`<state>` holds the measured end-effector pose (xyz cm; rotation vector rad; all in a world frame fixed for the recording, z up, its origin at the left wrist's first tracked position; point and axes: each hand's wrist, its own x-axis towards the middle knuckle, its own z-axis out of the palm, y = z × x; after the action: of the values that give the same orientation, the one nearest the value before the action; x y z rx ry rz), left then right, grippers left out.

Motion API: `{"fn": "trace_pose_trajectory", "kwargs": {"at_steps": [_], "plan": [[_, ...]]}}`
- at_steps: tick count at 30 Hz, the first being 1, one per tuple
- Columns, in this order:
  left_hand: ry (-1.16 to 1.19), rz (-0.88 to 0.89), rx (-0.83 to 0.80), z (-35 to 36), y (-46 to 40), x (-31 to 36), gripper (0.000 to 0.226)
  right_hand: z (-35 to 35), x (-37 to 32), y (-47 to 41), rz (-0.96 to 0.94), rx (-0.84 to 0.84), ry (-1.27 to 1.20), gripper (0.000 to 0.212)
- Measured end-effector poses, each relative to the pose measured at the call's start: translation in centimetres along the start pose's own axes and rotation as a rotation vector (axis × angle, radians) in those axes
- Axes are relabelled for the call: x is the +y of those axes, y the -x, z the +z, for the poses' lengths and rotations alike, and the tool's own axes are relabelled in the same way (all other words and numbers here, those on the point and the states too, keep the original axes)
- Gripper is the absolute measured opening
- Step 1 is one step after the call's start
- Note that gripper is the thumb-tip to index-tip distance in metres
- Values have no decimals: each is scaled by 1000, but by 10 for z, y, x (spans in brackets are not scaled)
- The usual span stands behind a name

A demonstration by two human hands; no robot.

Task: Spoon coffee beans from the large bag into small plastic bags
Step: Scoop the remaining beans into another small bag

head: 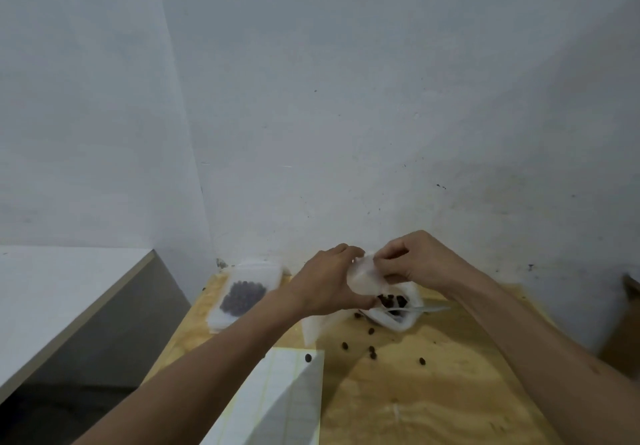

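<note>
wooden desk (433,392) by white wall | small bag (363,276) pinched by left hand (329,281) and right hand (419,261) fingers | risk: beans spilled if mouth slips

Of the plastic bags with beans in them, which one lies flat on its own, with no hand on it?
The small bag at the table's far left corner: it lies flat by the wall, untouched. Both hands grip the other bag.
</note>
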<state>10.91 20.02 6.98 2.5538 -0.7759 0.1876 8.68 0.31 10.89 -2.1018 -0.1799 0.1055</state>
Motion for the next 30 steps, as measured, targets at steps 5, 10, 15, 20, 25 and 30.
{"fn": "trace_pose_trajectory", "kwargs": {"at_steps": [5,10,15,20,25,30], "plan": [[114,-201,-51,4,-3,-10,90,-25,41,-2,185,259,614,45],[397,-415,-182,10,-7,-7,69,-27,76,11,468,68,504,56],[542,-524,-268,25,-20,-4,61,-24,80,16,260,166,272,30],[638,-613,-160,36,-20,-4,55,-26,62,21,31,401,586,31],[672,-558,-94,35,-17,-1,64,-14,53,30,120,480,769,39],[635,-330,-95,25,-12,19,25,-4,58,28,268,560,665,42]]}}
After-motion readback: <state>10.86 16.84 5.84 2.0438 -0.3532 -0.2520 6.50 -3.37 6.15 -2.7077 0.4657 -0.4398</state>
